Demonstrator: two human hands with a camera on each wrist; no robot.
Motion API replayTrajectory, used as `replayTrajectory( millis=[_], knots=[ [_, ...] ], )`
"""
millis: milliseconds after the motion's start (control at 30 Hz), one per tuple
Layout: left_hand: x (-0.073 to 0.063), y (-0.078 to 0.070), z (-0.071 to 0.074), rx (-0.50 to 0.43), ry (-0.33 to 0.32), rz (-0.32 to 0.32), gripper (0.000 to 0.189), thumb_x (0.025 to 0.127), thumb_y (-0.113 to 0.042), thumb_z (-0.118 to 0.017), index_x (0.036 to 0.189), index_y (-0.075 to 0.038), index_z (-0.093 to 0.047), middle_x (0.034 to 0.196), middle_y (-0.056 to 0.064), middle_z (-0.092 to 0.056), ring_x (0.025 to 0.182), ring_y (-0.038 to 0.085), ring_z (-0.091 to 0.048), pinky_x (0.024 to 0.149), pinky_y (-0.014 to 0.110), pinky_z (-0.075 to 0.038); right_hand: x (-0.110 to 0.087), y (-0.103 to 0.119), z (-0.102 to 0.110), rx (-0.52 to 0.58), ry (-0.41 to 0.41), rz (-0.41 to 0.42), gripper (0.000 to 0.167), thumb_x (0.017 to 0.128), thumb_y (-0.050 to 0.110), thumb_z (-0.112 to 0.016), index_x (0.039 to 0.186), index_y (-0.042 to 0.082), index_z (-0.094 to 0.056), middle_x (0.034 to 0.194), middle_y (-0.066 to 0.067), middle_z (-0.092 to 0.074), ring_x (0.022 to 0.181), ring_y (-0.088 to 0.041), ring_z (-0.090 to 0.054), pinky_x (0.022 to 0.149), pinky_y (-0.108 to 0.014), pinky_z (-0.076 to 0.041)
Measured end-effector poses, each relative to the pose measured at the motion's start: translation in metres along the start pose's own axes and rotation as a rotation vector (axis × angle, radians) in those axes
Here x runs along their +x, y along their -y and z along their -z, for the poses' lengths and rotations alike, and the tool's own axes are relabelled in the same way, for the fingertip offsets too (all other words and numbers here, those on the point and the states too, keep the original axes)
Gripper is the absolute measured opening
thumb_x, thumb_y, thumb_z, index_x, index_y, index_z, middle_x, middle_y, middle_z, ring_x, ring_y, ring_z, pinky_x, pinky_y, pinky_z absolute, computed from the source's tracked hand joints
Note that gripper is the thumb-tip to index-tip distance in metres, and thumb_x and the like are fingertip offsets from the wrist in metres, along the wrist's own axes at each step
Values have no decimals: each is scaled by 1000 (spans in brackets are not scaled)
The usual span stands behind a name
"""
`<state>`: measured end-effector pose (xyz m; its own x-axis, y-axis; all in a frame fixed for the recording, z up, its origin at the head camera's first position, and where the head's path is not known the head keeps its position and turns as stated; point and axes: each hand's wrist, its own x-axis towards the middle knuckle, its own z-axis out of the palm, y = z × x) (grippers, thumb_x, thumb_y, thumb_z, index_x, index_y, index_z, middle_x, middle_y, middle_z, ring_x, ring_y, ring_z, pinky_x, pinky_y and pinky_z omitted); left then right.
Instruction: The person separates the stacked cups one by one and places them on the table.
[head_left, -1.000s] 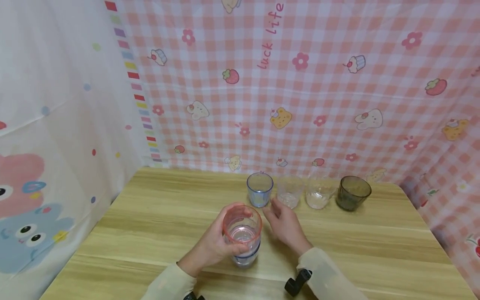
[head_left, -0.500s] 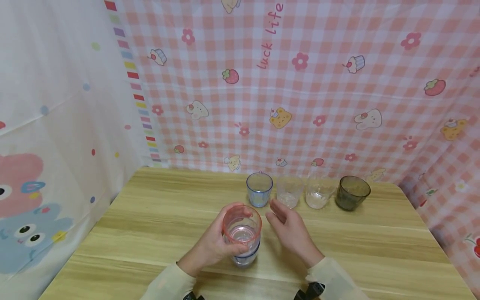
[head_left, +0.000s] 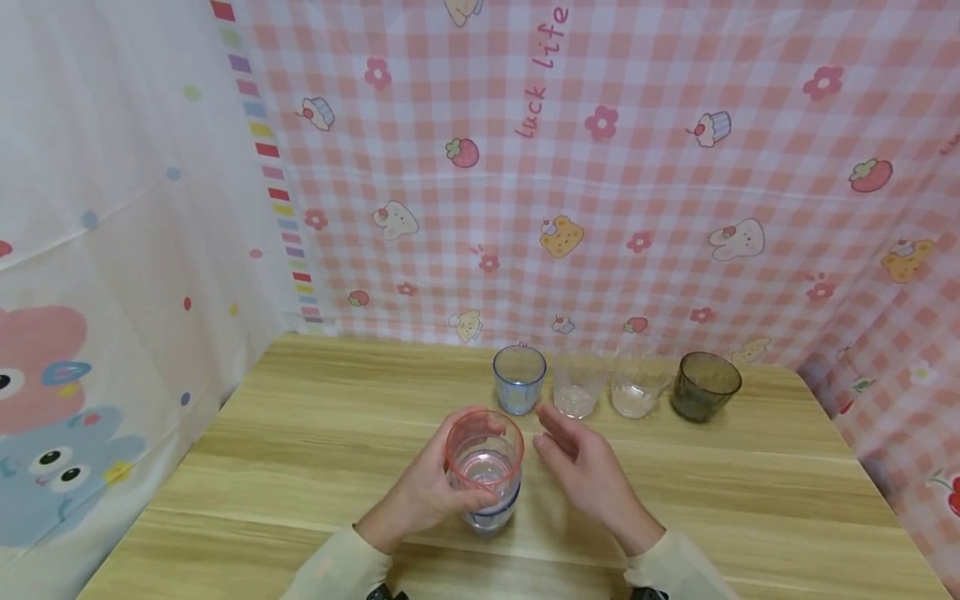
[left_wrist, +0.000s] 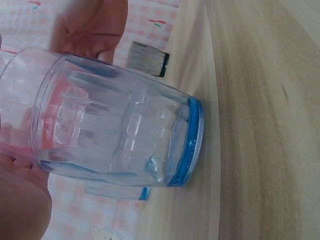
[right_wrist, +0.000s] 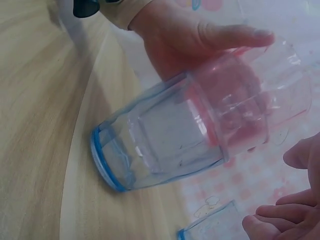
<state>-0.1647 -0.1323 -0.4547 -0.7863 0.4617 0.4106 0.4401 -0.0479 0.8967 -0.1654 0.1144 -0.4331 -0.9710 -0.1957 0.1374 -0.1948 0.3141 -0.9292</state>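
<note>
My left hand [head_left: 420, 496] grips a red-rimmed clear cup [head_left: 486, 442], its fingers and thumb curled round the side. That cup sits nested in a clear cup with a blue base [left_wrist: 125, 130], so the two form a stack. Whether the blue base touches the tabletop or hovers just above it, I cannot tell. To the right of the stack, my right hand [head_left: 596, 483] is apart from it and holds nothing, its fingers loosely extended. In the right wrist view, the left thumb lies along the upper cup.
Along the back of the wooden table [head_left: 315, 433] stands a row: a blue-tinted cup [head_left: 519, 393], a clear cup [head_left: 576, 403], another clear cup [head_left: 633, 400] and a dark smoky cup [head_left: 705, 388]. Behind them hangs a pink checked cloth [head_left: 525, 283].
My right hand has drawn back from the row of cups, toward me and slightly right, and its fingers have loosened. The left hand and the stacked cups have stayed in place.
</note>
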Motion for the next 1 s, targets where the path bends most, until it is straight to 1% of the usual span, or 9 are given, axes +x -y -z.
replayTrajectory(
  millis=[267, 500, 700, 833, 1000],
  knots=[
    [-1, 5, 1, -1, 9, -10, 88, 87, -20, -93, 156, -5, -42, 148, 24, -60, 139, 9, -58, 120, 25, -47, -9, 8, 6, 38, 27, 19, 52, 109, 14, -63, 156, -5, -50, 160, -22, -55, 146, -39, -57, 114, -35, -53],
    [-2, 3, -2, -19, -1, 27, 89, 85, -19, -94, 157, -8, -42, 148, 22, -60, 139, 9, -58, 120, 24, -46, -16, 9, 12, 48, 54, 72, 52, 110, 12, -63, 156, -7, -48, 161, -24, -53, 148, -43, -54, 115, -36, -53],
    [-2, 3, -2, -32, -1, 52, 90, 83, -19, -95, 156, -9, -44, 149, 21, -60, 139, 7, -58, 120, 23, -46, -20, 11, 14, 85, 87, 83, 55, 110, 13, -63, 157, -9, -46, 161, -26, -51, 149, -46, -51, 114, -34, -53],
    [-2, 3, -2, -35, 6, 41, 91, 83, -19, -95, 157, -8, -43, 149, 22, -60, 138, 7, -58, 120, 24, -47, -23, 13, 14, 94, 97, 93, 56, 109, 11, -63, 157, -11, -45, 161, -28, -51, 148, -46, -52, 115, -35, -52],
    [-3, 2, -1, -40, 11, 64, 93, 83, -21, -96, 158, -9, -42, 150, 22, -59, 138, 6, -58, 119, 24, -46, -25, 14, 13, 102, 99, 114, 55, 109, 10, -63, 156, -11, -45, 161, -28, -51, 147, -46, -54, 115, -36, -53]
  ],
)
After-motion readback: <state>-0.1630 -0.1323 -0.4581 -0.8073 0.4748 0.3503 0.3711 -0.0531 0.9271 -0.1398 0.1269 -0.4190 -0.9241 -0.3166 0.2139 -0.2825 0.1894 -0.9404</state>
